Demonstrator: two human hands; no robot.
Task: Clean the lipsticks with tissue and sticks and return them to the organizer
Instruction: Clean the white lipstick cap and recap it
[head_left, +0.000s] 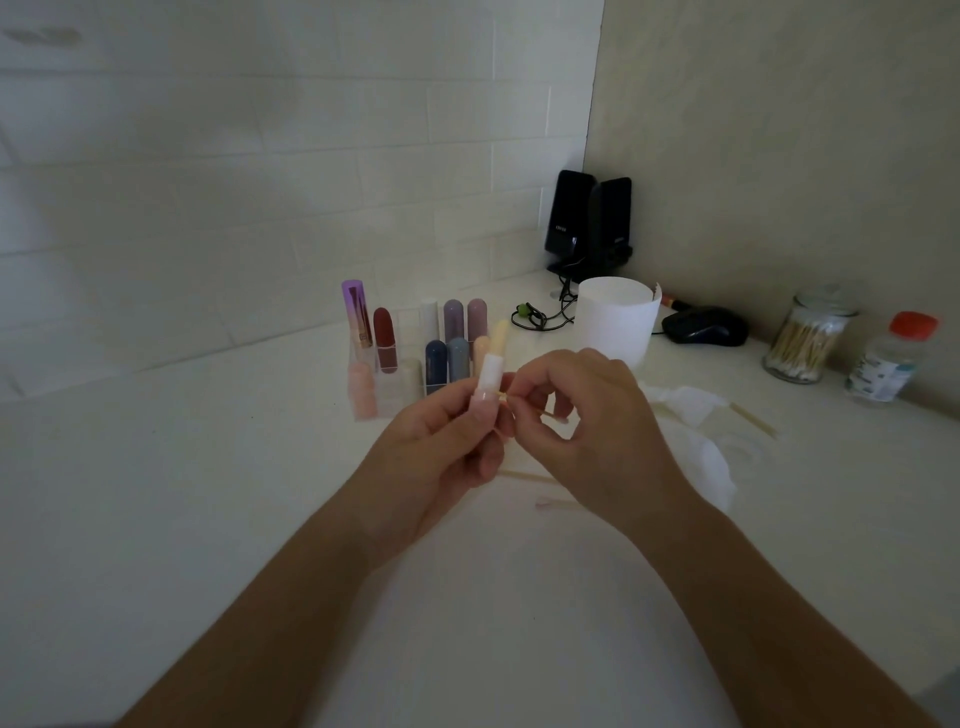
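Observation:
My left hand (441, 447) holds an uncapped white lipstick (491, 364) upright, its pale yellow tip pointing up. My right hand (587, 415) pinches a thin wooden stick (524, 404) whose end touches the lipstick's white tube. Behind the hands stands a clear organizer (387, 400) with several capped lipsticks: purple, dark red, white, mauve, navy, grey and peach. Crumpled white tissue (691, 410) lies on the counter to the right of my right hand.
Used sticks (753, 420) lie on the white counter near the tissue and below my hands. A white tissue roll (615, 322), a black mouse (706, 326), black speakers (589, 223), a glass jar of cotton swabs (805, 338) and a red-capped bottle (891, 358) stand at the back right.

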